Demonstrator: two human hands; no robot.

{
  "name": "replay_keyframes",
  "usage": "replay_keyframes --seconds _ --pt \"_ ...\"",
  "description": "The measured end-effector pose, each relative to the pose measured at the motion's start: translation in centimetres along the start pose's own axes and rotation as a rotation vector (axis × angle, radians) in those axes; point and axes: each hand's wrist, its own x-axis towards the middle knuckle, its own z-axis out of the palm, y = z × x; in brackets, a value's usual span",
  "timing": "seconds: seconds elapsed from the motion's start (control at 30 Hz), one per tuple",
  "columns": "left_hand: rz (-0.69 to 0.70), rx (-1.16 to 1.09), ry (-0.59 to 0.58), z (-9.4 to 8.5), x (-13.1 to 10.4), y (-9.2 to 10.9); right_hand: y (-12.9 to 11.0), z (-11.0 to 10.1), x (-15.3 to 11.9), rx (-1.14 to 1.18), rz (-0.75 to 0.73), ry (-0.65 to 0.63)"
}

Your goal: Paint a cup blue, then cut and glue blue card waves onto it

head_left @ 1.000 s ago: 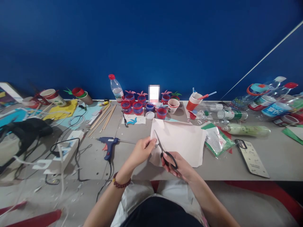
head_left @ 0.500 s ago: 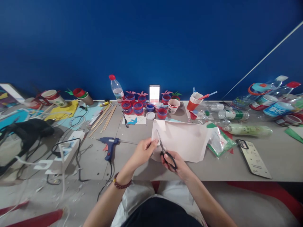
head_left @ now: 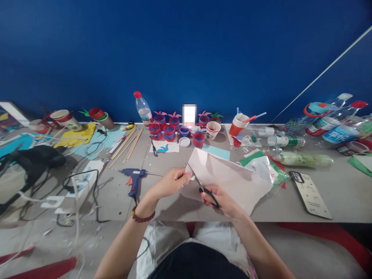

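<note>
A large sheet of white paper (head_left: 229, 176) lies tilted in front of me, its left edge raised between my hands. My left hand (head_left: 174, 182) pinches that edge between thumb and fingers. In my right hand (head_left: 219, 199) are black-handled scissors (head_left: 199, 183), fingers wrapped in the loops. The blades point up and left at the paper's left edge, close to my left fingertips. Whether the blades are fully closed is too small to tell.
A blue glue gun (head_left: 135, 180) lies left of my hands, near wooden sticks (head_left: 129, 147) and a power strip (head_left: 84, 182). Several red and blue cups (head_left: 169, 132) stand at the back. Rightward are a phone (head_left: 310, 193), plastic bottles (head_left: 286, 140) and a green packet (head_left: 261, 162).
The paper has turned clockwise, its right side swinging toward me and uncovering a light blue sheet behind. My left hand has shifted slightly left, and the scissors now tilt further left.
</note>
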Motion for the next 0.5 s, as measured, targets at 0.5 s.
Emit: replay_keyframes --seconds 0.5 --pt "-0.076 0.041 0.553 4.5 -0.7 -0.9 0.6 2.2 0.7 0.089 -0.033 0.170"
